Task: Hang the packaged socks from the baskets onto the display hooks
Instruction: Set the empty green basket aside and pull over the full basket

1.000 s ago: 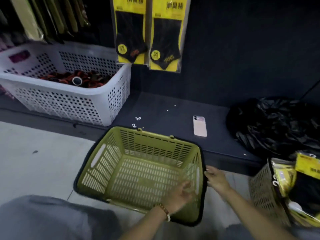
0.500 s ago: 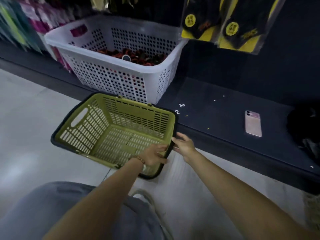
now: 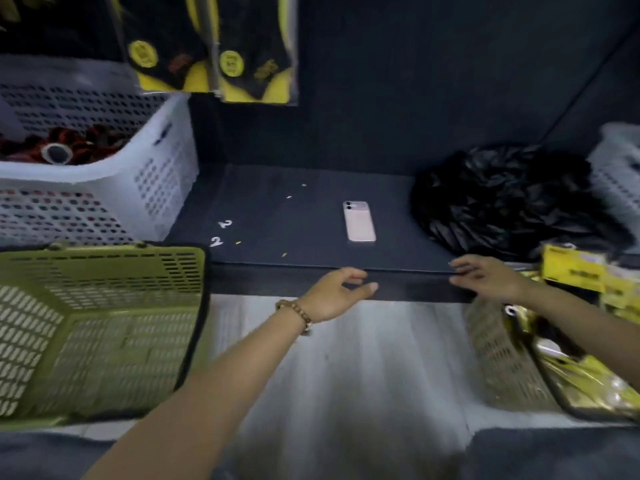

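Left hand: the left hand, with a bead bracelet at the wrist, hovers before the dark shelf, fingers loosely curled, grasping nothing.
Right hand: the right hand, blurred, fingers spread and released, is above the tan mesh basket.
Socks: yellow-and-black packaged socks fill that basket at the right; two hanging packs are on the wall.
Nearby: an olive-green plastic basket is at the left; a pink phone lies on the shelf.

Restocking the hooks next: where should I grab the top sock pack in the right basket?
Pinch the pack by its yellow header, coming from the left with the right hand. That flat end sticks up above the basket rim, nearest that open hand; the glossy film below looks slippery.
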The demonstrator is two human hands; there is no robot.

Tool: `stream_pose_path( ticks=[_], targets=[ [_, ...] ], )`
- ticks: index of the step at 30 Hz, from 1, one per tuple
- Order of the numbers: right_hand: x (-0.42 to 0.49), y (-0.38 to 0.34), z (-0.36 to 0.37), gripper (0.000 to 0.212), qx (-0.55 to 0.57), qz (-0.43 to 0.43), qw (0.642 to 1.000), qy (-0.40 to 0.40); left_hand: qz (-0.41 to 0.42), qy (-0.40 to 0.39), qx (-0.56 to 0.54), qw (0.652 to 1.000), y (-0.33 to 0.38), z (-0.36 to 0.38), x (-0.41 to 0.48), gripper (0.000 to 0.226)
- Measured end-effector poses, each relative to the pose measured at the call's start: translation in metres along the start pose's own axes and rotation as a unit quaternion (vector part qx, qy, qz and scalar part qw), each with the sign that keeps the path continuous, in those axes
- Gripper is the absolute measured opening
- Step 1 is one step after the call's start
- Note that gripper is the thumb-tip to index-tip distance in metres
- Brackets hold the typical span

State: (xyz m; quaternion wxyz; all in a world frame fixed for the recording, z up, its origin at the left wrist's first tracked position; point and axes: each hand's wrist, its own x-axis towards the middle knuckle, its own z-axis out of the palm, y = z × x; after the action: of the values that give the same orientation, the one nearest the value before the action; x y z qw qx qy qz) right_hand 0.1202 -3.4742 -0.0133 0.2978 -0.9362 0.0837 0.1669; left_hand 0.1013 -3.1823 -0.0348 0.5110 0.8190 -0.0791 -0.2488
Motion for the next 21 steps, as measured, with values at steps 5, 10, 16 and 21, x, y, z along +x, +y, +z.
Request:
stream_pose_path(
  ticks=[5,10,16,21],
  targets=[
    [-0.023,0.110,-0.058,0.043,-0.044,0.055,0.995,0.077,-0.011,-0.101,-0.063,0.993,0.057,0.125,0.051,0.026],
    [-0.039,0.176,-0.066,0.059,-0.092,0.083,0.991,0.045,-0.083,-0.177,-0.091,0.977,0.083,0.220,0.096,0.030],
    [-0.037,0.206,-0.054,0.070,-0.204,-0.001,0.978,0.049,-0.171,-0.140,-0.181,0.958,0.077,0.283,0.139,0.035],
    [-0.037,0.209,-0.051,0.073,-0.209,-0.007,0.976,0.054,-0.208,-0.122,-0.259,0.935,0.068,0.289,0.151,0.029]
  ],
)
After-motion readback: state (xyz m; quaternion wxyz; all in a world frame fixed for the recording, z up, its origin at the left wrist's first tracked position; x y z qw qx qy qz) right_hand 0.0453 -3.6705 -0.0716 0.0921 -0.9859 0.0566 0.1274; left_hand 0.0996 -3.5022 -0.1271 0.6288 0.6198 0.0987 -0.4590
